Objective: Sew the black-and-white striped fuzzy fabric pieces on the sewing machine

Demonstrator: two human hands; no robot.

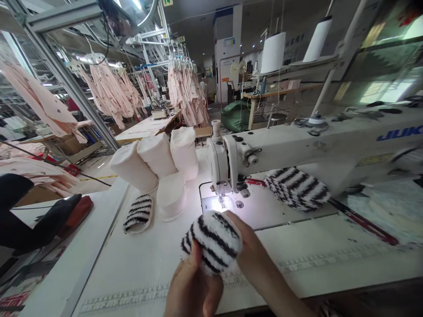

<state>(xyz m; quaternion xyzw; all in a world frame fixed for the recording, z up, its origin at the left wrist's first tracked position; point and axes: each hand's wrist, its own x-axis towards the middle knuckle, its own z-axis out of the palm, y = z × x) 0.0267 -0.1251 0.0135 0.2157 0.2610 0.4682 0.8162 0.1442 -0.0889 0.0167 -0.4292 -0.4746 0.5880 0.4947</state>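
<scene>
I see a sewing machine (297,145) at two o'clock, white plush rolls (155,158) at eleven, a striped pad (139,213) lying at ten, pink garments (188,92) hanging at twelve, and thread cones (273,53) at one.

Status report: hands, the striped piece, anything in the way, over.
Grip: left hand and right hand both on striped fuzzy piece. Piece held just short of sewing machine needle. Path to needle clear; flat striped piece lies off left.

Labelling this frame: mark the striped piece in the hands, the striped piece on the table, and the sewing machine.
Held striped piece (213,237), head view, middle of fuzzy face.
Flat striped piece (139,213), head view, its centre.
Sewing machine (297,143), head view, its arm.
</scene>
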